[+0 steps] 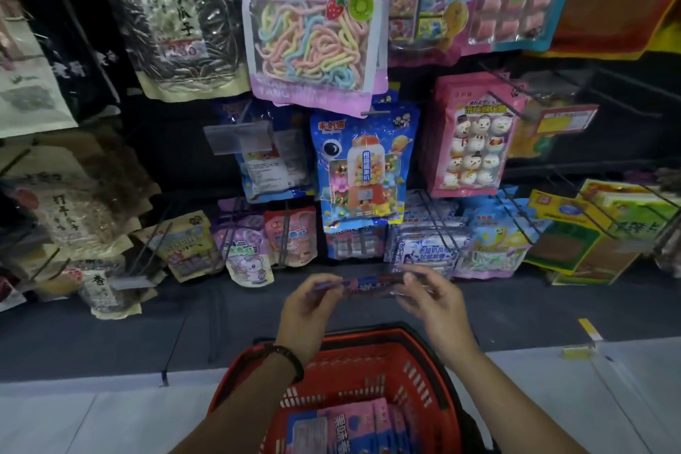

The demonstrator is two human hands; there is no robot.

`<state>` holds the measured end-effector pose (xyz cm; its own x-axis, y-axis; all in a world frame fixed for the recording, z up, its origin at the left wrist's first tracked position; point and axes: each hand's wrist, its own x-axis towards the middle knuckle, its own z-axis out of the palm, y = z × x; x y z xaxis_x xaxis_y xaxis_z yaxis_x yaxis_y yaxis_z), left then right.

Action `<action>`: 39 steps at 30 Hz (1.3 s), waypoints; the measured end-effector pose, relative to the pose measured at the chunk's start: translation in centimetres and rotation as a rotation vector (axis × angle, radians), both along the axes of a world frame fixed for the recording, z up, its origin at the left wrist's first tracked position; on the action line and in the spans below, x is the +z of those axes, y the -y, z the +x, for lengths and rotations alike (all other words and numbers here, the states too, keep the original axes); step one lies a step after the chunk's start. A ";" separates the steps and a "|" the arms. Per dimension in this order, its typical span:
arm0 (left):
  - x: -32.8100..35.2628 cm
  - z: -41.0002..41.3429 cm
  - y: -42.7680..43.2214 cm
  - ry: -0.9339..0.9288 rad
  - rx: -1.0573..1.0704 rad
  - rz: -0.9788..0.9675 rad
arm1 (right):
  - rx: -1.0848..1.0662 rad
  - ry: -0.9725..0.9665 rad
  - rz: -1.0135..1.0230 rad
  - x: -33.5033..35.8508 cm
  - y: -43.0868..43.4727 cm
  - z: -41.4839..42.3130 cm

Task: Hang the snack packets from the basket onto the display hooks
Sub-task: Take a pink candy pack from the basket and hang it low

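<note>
A blue and purple snack packet (363, 284) is held flat and edge-on between both hands, above the red basket (412, 369). My left hand (307, 310) pinches its left end and my right hand (431, 300) pinches its right end. The packet hangs just below the lowest row of display hooks (435, 217), in front of blue and white packets (423, 251). Inside the basket lie more pink and blue packets (353, 428).
The dark display wall carries many hanging packets: a pastel marshmallow bag (313, 29), a blue gumball bag (363, 173), a pink snowman bag (475, 144), seed bags (177, 15) at left, green and yellow packs (597, 232) at right. A pale floor (92, 416) lies below.
</note>
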<state>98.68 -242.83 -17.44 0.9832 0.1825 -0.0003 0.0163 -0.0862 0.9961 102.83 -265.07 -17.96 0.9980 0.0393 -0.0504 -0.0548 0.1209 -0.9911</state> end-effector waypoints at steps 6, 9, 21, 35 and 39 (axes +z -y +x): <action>-5.1 4.0 0.2 -0.191 0.016 0.004 | -0.036 -0.207 0.044 -5.2 -0.8 4.3; -6.6 5.6 0.4 -0.282 0.060 -0.055 | -0.057 -0.295 0.054 -7.6 -1.4 6.5; -9.1 10.7 0.8 -0.324 0.219 -0.244 | -0.121 -0.190 -0.130 -9.8 -3.5 11.6; -9.9 16.3 1.2 -0.396 0.347 -0.328 | -0.067 -0.151 -0.117 -11.8 -4.5 13.2; -10.1 17.9 1.2 -0.431 0.359 -0.319 | -0.015 -0.152 -0.196 -12.2 -4.6 13.3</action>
